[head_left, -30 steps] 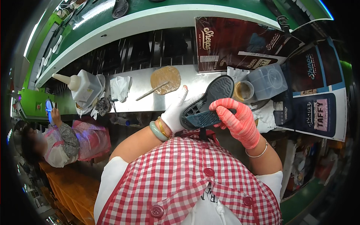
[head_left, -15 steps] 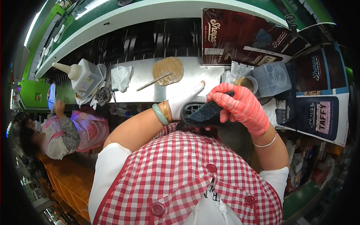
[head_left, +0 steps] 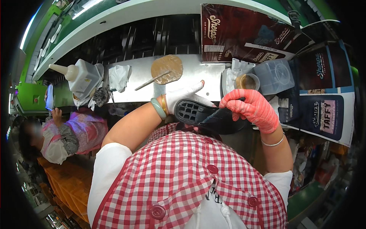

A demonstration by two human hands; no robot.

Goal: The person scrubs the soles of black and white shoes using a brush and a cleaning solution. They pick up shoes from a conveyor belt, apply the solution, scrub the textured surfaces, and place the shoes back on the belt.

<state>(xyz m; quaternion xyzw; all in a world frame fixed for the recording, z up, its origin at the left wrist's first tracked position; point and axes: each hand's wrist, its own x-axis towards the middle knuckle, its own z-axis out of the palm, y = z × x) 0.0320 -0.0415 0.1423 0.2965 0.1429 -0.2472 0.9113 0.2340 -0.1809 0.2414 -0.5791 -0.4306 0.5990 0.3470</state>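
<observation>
In front of my apron lies a black shoe sole (head_left: 190, 110), tilted, with an open grid in its heel at the left. My left hand (head_left: 187, 96), in a white glove, holds the sole from its far side, thumb pointing up and away. A dark strip or layer (head_left: 215, 114) runs over the sole toward the right. My right hand (head_left: 252, 110), in a pink knitted glove, pinches with its fingertips at the sole's right part, where a dark edge shows between the fingers. The far right end of the sole is partly hidden under that hand.
On the metal ledge stand a white squeeze bottle (head_left: 84, 78), crumpled white paper (head_left: 119, 78), a brown round pad (head_left: 167, 68) with a stick (head_left: 152, 80), a cup (head_left: 248, 83) and a clear plastic box (head_left: 273, 76). Printed sheets (head_left: 248, 34) stand behind. A co-worker (head_left: 72, 133) sits at left.
The dark textured piece in my right hand has come down from its raised tilt over the sole. My right hand moved slightly right and nearer; the sole's heel grid shows more fully, further left.
</observation>
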